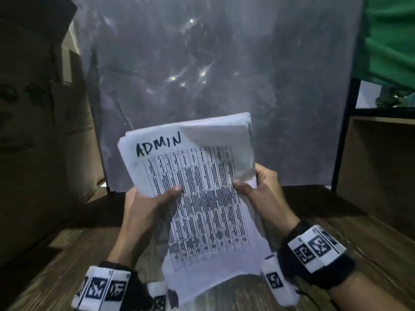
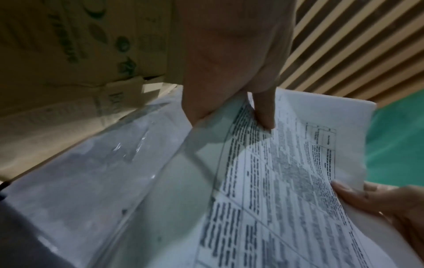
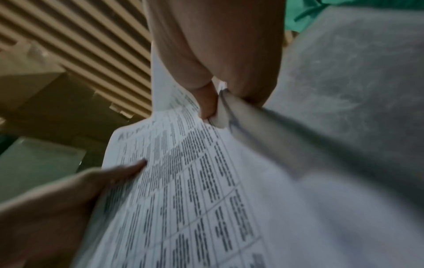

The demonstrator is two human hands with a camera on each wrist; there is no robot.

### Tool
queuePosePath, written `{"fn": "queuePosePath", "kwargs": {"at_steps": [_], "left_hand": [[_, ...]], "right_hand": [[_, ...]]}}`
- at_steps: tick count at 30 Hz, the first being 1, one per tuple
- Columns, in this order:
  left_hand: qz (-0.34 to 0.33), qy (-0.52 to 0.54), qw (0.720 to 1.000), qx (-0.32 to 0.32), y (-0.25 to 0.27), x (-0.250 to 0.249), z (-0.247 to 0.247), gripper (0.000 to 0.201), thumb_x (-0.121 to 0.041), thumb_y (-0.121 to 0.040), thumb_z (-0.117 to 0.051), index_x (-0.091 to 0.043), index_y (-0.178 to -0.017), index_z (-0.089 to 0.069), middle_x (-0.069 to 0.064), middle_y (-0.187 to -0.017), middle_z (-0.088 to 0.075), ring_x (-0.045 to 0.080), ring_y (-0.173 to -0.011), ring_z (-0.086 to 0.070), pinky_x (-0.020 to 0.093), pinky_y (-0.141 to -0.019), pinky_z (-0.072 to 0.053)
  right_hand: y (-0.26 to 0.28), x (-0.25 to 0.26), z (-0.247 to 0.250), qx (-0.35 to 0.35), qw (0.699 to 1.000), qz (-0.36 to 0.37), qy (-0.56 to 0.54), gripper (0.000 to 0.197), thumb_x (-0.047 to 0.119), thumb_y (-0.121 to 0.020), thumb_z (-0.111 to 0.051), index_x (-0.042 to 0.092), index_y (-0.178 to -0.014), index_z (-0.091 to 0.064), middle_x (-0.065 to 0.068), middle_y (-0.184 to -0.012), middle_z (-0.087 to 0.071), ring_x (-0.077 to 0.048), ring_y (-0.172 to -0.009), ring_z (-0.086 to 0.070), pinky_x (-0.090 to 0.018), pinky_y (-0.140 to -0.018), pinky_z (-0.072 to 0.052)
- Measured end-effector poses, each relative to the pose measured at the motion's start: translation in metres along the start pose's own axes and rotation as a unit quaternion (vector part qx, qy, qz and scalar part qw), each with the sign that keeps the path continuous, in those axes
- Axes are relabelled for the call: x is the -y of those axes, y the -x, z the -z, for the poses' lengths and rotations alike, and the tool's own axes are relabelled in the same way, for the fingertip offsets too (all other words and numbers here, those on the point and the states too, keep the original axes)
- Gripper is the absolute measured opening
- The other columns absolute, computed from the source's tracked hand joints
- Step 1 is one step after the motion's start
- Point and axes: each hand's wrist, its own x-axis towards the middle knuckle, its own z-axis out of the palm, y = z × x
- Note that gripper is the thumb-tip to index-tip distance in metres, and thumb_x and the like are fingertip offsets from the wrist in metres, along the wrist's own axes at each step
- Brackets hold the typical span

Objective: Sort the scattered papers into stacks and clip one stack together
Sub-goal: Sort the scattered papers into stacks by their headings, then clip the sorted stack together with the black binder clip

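Note:
A stack of white papers [image 1: 202, 198] is held upright above the wooden table [image 1: 370, 221]. Its top sheet carries a printed table and the handwritten word ADMIN [image 1: 158, 143]. The top right corner of that sheet is folded over. My left hand [image 1: 148, 203] grips the stack's left edge, thumb on the front. My right hand [image 1: 260, 187] grips the right edge, thumb on the front, fingers behind. The left wrist view shows the left thumb [image 2: 263, 112] on the printed sheet [image 2: 286, 190]. In the right wrist view the right thumb [image 3: 206, 101] pinches the papers [image 3: 195, 181].
A grey plastic-covered panel [image 1: 213, 63] stands behind the table. Cardboard boxes [image 1: 38, 131] are piled at the left. A wooden shelf unit [image 1: 377, 158] with a dark frame stands at the right, green cloth [image 1: 390, 37] above it.

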Motion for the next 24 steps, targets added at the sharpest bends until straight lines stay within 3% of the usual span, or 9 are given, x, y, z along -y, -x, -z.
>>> {"fn": "queuePosePath", "kwargs": {"at_steps": [3, 6, 8, 11, 15, 17, 19, 21, 24], "left_hand": [[-0.05, 0.003, 0.998, -0.023, -0.001, -0.005, -0.006, 0.034, 0.001, -0.075, -0.077, -0.019, -0.099, -0.066, -0.009, -0.085, -0.077, 0.002, -0.078, -0.073, 0.011, -0.06, -0.054], [-0.036, -0.035, 0.998, -0.025, 0.008, 0.015, -0.008, 0.027, 0.003, -0.074, -0.078, -0.013, -0.092, -0.067, -0.011, -0.077, -0.077, 0.005, -0.07, -0.073, 0.013, -0.055, -0.054], [0.012, -0.047, 0.999, -0.016, 0.02, 0.037, -0.009, 0.023, 0.004, -0.075, -0.077, -0.011, -0.088, -0.066, 0.001, -0.071, -0.075, 0.013, -0.067, -0.072, 0.014, -0.051, -0.053], [0.036, -0.05, 0.997, -0.036, 0.028, 0.051, -0.011, 0.016, 0.003, -0.078, -0.075, -0.008, -0.088, -0.067, 0.006, -0.077, -0.072, 0.023, -0.072, -0.07, 0.014, -0.052, -0.053], [0.001, -0.044, 0.999, -0.03, 0.016, 0.036, -0.009, 0.019, -0.004, -0.079, -0.077, -0.017, -0.09, -0.068, 0.0, -0.078, -0.076, 0.01, -0.073, -0.073, 0.017, -0.057, -0.056], [-0.004, -0.052, 0.999, -0.014, 0.016, 0.035, -0.01, 0.017, -0.008, -0.079, -0.077, -0.017, -0.09, -0.067, -0.007, -0.079, -0.076, 0.007, -0.073, -0.073, 0.018, -0.057, -0.057], [0.019, -0.069, 0.997, -0.003, 0.022, 0.044, -0.012, 0.012, -0.008, -0.08, -0.076, -0.015, -0.086, -0.068, -0.013, -0.073, -0.076, 0.007, -0.071, -0.073, 0.014, -0.053, -0.054], [0.052, -0.067, 0.996, -0.011, 0.028, 0.057, -0.013, 0.009, -0.006, -0.082, -0.074, -0.013, -0.082, -0.068, -0.013, -0.067, -0.075, 0.009, -0.068, -0.073, 0.013, -0.049, -0.052], [0.062, -0.08, 0.994, -0.041, 0.025, 0.065, -0.011, 0.011, -0.007, -0.08, -0.076, -0.015, -0.077, -0.069, -0.009, -0.059, -0.073, 0.004, -0.055, -0.069, 0.016, -0.046, -0.053]], "right_hand": [[0.004, -0.006, 0.0, -0.003, 0.995, 0.033, 0.089, 0.024, 0.009, -0.093, -0.056, 0.021, -0.113, -0.063, 0.005, -0.107, -0.073, -0.007, -0.101, -0.068, -0.03, -0.091, -0.056], [0.02, -0.045, 0.006, 0.011, 0.983, 0.012, 0.184, 0.045, 0.042, -0.091, -0.05, 0.021, -0.131, -0.05, 0.006, -0.125, -0.065, -0.007, -0.117, -0.061, -0.038, -0.098, -0.051], [0.036, -0.079, 0.01, 0.038, 0.974, -0.036, 0.22, 0.045, 0.039, -0.096, -0.046, 0.019, -0.136, -0.044, 0.005, -0.131, -0.059, -0.011, -0.123, -0.056, -0.046, -0.102, -0.048], [0.05, -0.099, 0.011, 0.046, 0.973, -0.081, 0.211, 0.043, 0.022, -0.101, -0.039, 0.017, -0.144, -0.035, 0.003, -0.139, -0.052, -0.008, -0.127, -0.05, -0.046, -0.11, -0.041], [0.036, -0.085, 0.011, 0.007, 0.975, -0.037, 0.221, 0.038, 0.02, -0.101, -0.042, 0.013, -0.138, -0.044, 0.0, -0.132, -0.058, -0.012, -0.123, -0.055, -0.046, -0.105, -0.046], [0.037, -0.082, 0.011, -0.01, 0.972, -0.037, 0.232, 0.045, 0.035, -0.098, -0.045, 0.015, -0.139, -0.043, 0.0, -0.133, -0.058, -0.012, -0.123, -0.055, -0.045, -0.103, -0.047], [0.048, -0.083, 0.015, 0.012, 0.971, -0.121, 0.208, 0.072, 0.059, -0.087, -0.047, 0.019, -0.145, -0.034, 0.002, -0.131, -0.058, -0.01, -0.117, -0.059, -0.032, -0.094, -0.054], [0.066, -0.076, 0.019, 0.091, 0.924, -0.258, 0.267, 0.067, 0.05, -0.094, -0.047, 0.021, -0.15, -0.024, 0.005, -0.122, -0.056, -0.012, -0.108, -0.061, -0.014, -0.08, -0.049], [0.075, -0.074, 0.044, 0.132, 0.869, -0.231, 0.416, 0.023, 0.015, -0.095, -0.052, 0.021, -0.117, -0.052, 0.011, -0.098, -0.06, -0.006, -0.091, -0.061, -0.031, -0.086, -0.051]]}}
